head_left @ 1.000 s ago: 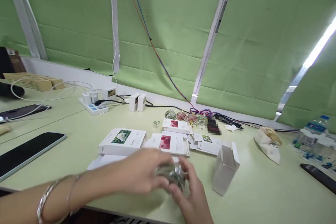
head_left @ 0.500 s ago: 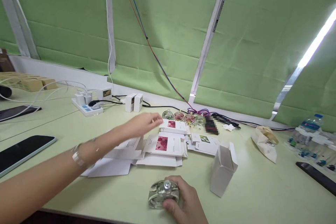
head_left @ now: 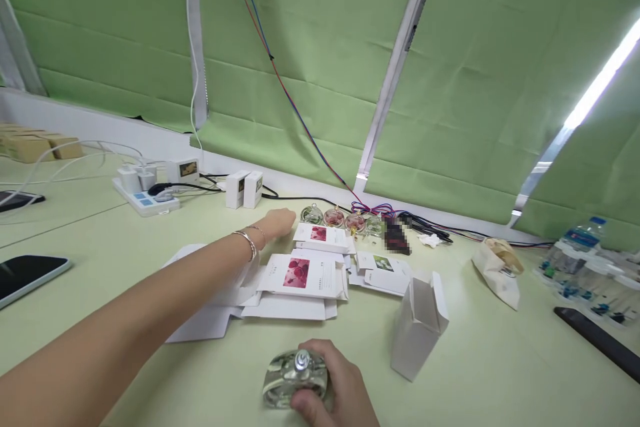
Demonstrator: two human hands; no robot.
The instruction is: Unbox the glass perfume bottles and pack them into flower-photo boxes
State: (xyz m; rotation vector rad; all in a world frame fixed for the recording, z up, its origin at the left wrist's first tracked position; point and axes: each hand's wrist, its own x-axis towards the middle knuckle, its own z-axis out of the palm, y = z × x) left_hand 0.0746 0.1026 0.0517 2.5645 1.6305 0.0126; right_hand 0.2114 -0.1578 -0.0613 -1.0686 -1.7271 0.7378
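In my right hand (head_left: 340,380) is a round clear glass bottle (head_left: 295,380) with a silver spray top, upright at the table's near side; thumb and fingers wrap its right side. My left hand (head_left: 279,223) is stretched far across the table, beside the leftmost greenish glass bottle (head_left: 312,215) of a row. Its fingers are turned away and hidden, so I cannot tell how they are closed. Under and beside that forearm lie flat white cartons with a pink flower picture (head_left: 296,273). An open white box (head_left: 417,330) stands right of the held bottle.
Pink bottles (head_left: 334,217) continue the row at the back. Two small white boxes (head_left: 243,189) and a power strip (head_left: 146,199) stand at the back left. Phones lie at left (head_left: 30,273) and right (head_left: 595,340). A cloth bag (head_left: 495,270) sits at right, near cables.
My left hand has reached farther forward, and its fingers have turned out of sight. The right hand still grips the bottle. The whole view has shifted slightly.
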